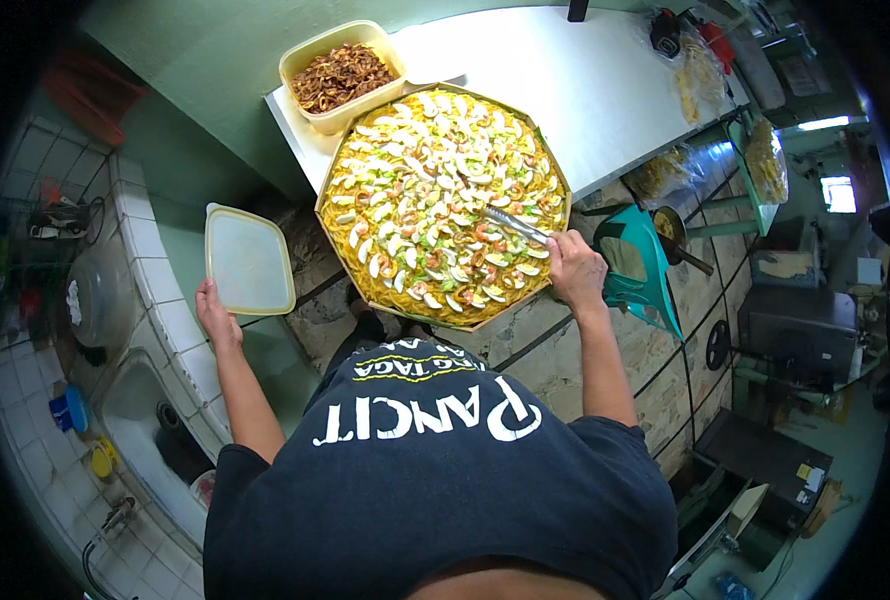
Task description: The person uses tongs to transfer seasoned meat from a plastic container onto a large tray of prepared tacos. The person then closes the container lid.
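Note:
A big octagonal tray of yellow noodles (350,268) lies at the front of the white table, topped with egg slices, shrimp and bits of green. My right hand (576,268) grips metal tongs (517,225) at the tray's right edge, their tips down among the toppings. Out to the left, my left hand (217,315) holds a pale, square plastic lid (252,262) by its lower left side, apart from the tray. Behind the tray's far left edge stands a yellowish tub (377,100) with brown fried pieces (343,78) in it.
The white table (555,75) runs to the back right, where plastic bags (700,75) lie. A teal plastic stool (655,265) stands right of the tray, with a pan (671,228) beside it. At left is a tiled counter (160,280) with a sink (140,400).

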